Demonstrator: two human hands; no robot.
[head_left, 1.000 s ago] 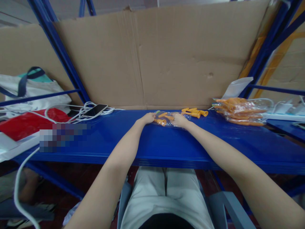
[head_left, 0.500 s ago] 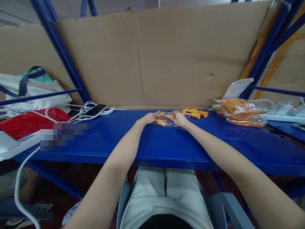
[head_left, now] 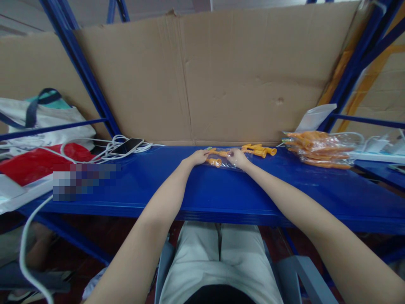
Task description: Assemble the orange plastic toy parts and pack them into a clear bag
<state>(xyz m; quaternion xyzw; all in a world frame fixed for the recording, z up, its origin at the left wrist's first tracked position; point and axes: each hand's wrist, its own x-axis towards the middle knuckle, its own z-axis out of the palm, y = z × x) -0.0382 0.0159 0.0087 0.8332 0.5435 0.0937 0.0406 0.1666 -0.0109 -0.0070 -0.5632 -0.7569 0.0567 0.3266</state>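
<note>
A clear plastic bag [head_left: 225, 163] lies on the blue tabletop [head_left: 218, 192] between my hands, with an orange plastic piece [head_left: 214, 162] in it that has a flared round end. My left hand [head_left: 199, 157] grips the bag's left end, fingers closed. At the bag's right part, my right hand [head_left: 238, 159] has its fingers closed on the film; the fingertips are partly hidden. Just beyond my right hand lie several loose orange plastic pieces [head_left: 257, 150] with flared ends, outside the bag.
To the right is a stack of filled clear bags with orange pieces [head_left: 318, 150]. A phone [head_left: 128, 146] rests on coiled white cables [head_left: 104, 157] at the left, near a red bag [head_left: 47, 162] and a cloth tote [head_left: 47, 118]. A cardboard sheet [head_left: 237, 76] stands behind.
My right hand has shifted very slightly on the bag and the film has moved a little. My left hand stays at the bag's left end.
</note>
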